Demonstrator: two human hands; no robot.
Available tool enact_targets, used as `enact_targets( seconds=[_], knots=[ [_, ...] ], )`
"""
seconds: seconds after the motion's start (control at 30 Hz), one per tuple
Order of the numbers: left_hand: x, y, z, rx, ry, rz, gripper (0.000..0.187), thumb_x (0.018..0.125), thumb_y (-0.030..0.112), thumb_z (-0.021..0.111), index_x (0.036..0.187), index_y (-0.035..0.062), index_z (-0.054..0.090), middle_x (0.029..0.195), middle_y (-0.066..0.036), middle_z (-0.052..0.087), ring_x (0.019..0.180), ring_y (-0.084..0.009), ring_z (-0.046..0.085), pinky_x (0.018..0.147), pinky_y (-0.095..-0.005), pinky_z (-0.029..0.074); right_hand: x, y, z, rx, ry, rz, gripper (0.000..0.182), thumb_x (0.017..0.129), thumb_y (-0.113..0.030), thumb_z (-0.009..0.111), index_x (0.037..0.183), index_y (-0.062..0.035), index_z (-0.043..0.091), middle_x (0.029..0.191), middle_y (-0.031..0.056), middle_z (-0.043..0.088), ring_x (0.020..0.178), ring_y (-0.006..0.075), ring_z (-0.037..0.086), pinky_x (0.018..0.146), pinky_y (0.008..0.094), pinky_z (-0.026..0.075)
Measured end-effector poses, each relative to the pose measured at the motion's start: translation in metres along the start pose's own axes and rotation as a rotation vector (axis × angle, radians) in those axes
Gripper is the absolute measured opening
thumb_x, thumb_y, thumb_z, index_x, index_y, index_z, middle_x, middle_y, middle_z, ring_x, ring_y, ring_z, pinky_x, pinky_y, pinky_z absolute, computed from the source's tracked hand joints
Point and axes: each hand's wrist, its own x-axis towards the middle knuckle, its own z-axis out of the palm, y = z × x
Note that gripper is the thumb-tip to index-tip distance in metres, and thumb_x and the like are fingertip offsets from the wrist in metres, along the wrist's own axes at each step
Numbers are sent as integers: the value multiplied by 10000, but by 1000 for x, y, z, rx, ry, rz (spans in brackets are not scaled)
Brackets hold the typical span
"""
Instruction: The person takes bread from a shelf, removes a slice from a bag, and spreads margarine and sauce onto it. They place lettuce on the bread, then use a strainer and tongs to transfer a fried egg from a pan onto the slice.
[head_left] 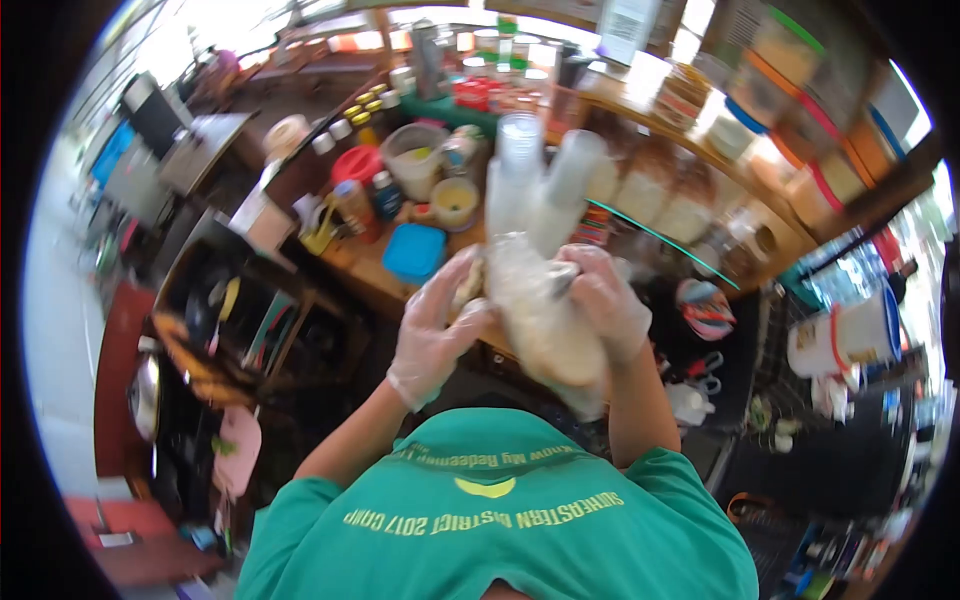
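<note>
Both my hands wear thin clear gloves and are raised in front of my green shirt. Between them is a clear plastic bag [545, 325] with pale food inside. My left hand [432, 335] grips the bag's left side, fingers curled around it. My right hand [608, 300] holds the bag's upper right part, near its mouth. What exactly is in the bag is too blurred to tell.
Stacks of clear plastic cups [522, 165] stand just behind the bag on the wooden counter [360, 262]. A blue-lidded box [413, 252], a small yellow tub [455, 202], a white jug [412, 155] and bottles crowd the counter. Tubs fill the shelves [760, 130] to the right; a white bucket [848, 338] stands lower right.
</note>
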Motion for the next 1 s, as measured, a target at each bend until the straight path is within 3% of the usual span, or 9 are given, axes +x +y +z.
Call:
enact_targets(
  seconds=[0.1, 0.2, 0.27, 0.53, 0.67, 0.7, 0.73, 0.8, 1.0],
  knots=[
    [17, 50, -22, 595, -26, 293, 349, 909, 120, 676, 1218, -41, 652, 1200, -123, 698, 1111, -132, 633, 946, -322, 507, 53, -50, 58, 239, -343, 190, 219, 696, -127, 595, 837, 38, 562, 768, 200, 561, 708, 378, 542, 687, 439, 466],
    [13, 56, -65, 316, 17, -96, 214, 907, 107, 660, 1053, -38, 715, 1038, -117, 742, 936, -146, 688, 852, -320, 543, 70, -76, 98, 303, -468, 239, 204, 700, -127, 601, 832, 25, 574, 747, 179, 536, 711, 361, 519, 684, 431, 457],
    [12, 52, -89, 331, 229, -66, 157, 894, 97, 658, 924, -33, 742, 897, -104, 748, 784, -164, 698, 775, -317, 562, 70, -77, 127, 238, -599, 184, 218, 717, -159, 652, 843, 4, 581, 785, 165, 554, 760, 353, 552, 708, 421, 468],
    [-34, 70, -189, 253, 659, 38, 171, 875, 27, 673, 1017, -38, 744, 1072, -117, 728, 907, -130, 667, 840, -270, 540, 59, -132, 269, 275, -397, -117, 259, 735, -93, 781, 914, -31, 603, 857, 155, 630, 744, 347, 634, 656, 408, 509],
    [-83, 90, -239, -430, 754, 171, 543, 933, 132, 673, 1422, -21, 495, 1427, -151, 552, 1207, -156, 579, 1038, -315, 455, 60, -163, 346, 470, -262, 87, 253, 765, -62, 775, 968, -24, 628, 829, 119, 677, 782, 263, 684, 681, 350, 527],
    [-112, 96, -266, 368, 845, 188, 663, 925, 225, 681, 1490, 2, 412, 1496, -195, 480, 1344, -257, 510, 1110, -403, 401, 63, -183, 380, 497, -296, 60, 253, 765, -62, 775, 968, -24, 628, 829, 119, 677, 782, 263, 684, 681, 350, 527],
    [-130, 101, -279, 373, 865, 198, 663, 925, 225, 681, 1490, 2, 412, 1496, -195, 480, 1344, -257, 510, 1110, -403, 401, 66, -194, 396, 546, -350, 93, 264, 777, -38, 765, 1006, -19, 634, 874, 106, 685, 829, 233, 683, 732, 347, 530],
    [-161, 109, -304, 1197, 608, -67, 691, 890, 304, 705, 1468, 21, 452, 1491, -235, 473, 1371, -369, 480, 1135, -454, 371, 63, -215, 434, 647, -471, 164, 298, 801, 9, 745, 1082, -9, 647, 966, 80, 701, 923, 171, 681, 834, 341, 536],
    [-230, 134, -386, 1101, 869, -17, 487, 821, 257, 737, 1249, 52, 629, 1283, -219, 621, 1185, -411, 589, 1022, -466, 470, 48, -287, 534, 1249, -889, 577, 340, 816, 11, 750, 1141, -16, 654, 1097, 64, 708, 956, 168, 680, 866, 313, 533]
  ],
)
